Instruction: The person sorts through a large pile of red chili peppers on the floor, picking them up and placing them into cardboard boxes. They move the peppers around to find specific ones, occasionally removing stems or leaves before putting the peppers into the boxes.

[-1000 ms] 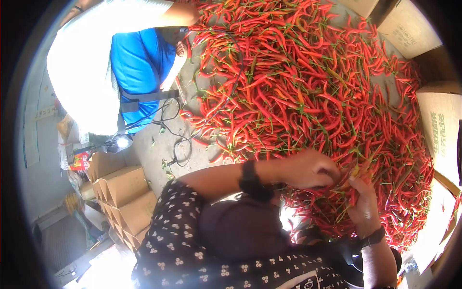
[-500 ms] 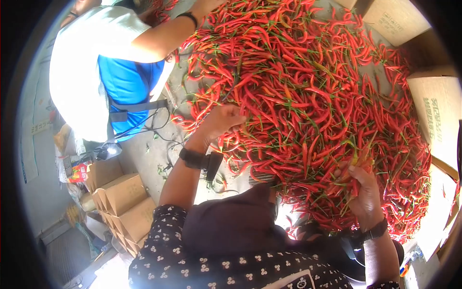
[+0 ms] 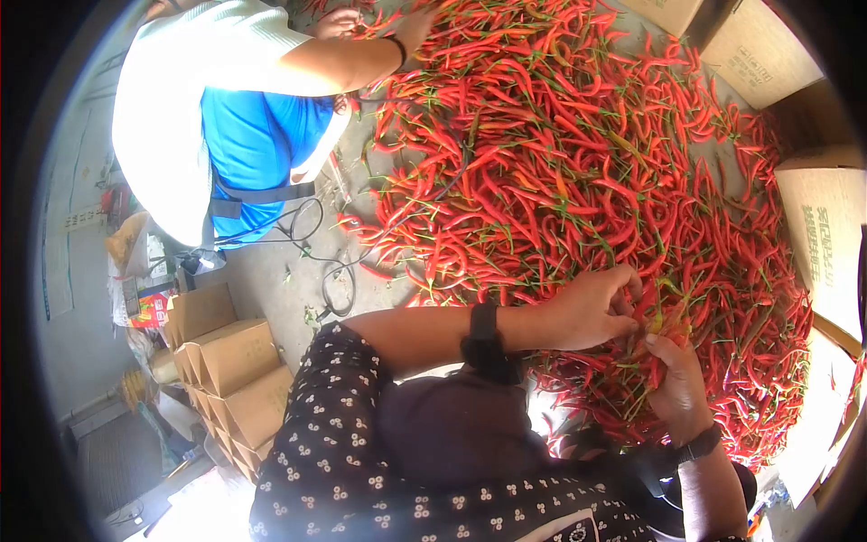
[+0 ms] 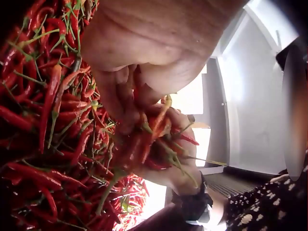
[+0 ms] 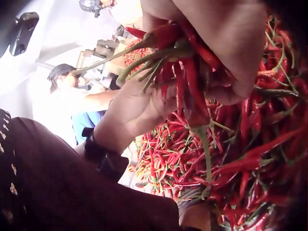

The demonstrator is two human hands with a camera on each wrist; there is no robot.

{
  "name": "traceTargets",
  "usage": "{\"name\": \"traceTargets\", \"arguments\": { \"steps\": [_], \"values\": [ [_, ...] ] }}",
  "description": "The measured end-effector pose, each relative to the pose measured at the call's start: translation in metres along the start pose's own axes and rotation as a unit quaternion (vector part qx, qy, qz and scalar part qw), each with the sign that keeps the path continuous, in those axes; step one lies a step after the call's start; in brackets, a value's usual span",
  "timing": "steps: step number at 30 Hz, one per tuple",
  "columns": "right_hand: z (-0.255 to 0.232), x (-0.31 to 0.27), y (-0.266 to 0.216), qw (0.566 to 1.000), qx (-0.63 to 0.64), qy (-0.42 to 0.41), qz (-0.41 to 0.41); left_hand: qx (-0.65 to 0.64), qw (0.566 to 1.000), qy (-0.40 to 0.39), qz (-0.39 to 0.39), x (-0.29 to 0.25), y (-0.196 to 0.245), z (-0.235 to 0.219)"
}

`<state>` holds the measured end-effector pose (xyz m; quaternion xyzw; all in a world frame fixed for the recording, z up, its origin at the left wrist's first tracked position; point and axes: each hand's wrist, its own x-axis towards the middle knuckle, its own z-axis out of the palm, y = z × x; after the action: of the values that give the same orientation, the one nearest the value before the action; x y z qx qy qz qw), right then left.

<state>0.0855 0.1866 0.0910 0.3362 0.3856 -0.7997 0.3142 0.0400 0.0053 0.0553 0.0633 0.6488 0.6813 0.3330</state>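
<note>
Clenched in your right hand (image 3: 677, 388) is a bunch of red chillies (image 3: 664, 339), green stalks poking out past your fingers, held just above the near edge of the heap. Your left hand (image 3: 591, 307) meets it from the left, fingertips curled in and pinching chillies in that same bunch; the left wrist view shows both hands pressed together around the red pods. A black wrist strap (image 3: 481, 334) sits on your left forearm, another (image 3: 700, 444) on your right. Beneath both hands spreads a big pile of red chillies (image 3: 578, 163) across the ground. Cardboard boxes (image 3: 826, 235) line its right side, and folded cartons (image 3: 230, 361) are stacked at left on the concrete, near a loose black cable (image 3: 330, 271). Across the pile, a second person in a blue top (image 3: 257, 135) reaches an arm into the chillies.
</note>
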Motion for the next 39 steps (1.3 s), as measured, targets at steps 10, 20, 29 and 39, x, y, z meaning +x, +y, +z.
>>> {"name": "traceTargets", "arguments": {
  "steps": [10, 20, 29, 39],
  "values": [
    [0.004, 0.001, -0.005, 0.998, -0.055, -0.001, -0.029, 0.215, 0.957, 0.194, 0.014, 0.018, -0.022, -0.104],
    [-0.001, 0.003, -0.016, 0.997, -0.045, 0.044, -0.047, 0.446, 0.816, 0.355, 0.093, 0.004, -0.063, -0.284],
    [-0.009, 0.009, -0.016, 0.996, -0.04, 0.055, -0.051, 0.52, 0.663, 0.488, -0.227, -0.168, -0.106, -0.377],
    [-0.012, 0.011, -0.016, 0.995, -0.056, 0.056, -0.054, 0.434, 0.736, 0.437, -0.281, -0.171, -0.199, -0.369]
  ]
}}
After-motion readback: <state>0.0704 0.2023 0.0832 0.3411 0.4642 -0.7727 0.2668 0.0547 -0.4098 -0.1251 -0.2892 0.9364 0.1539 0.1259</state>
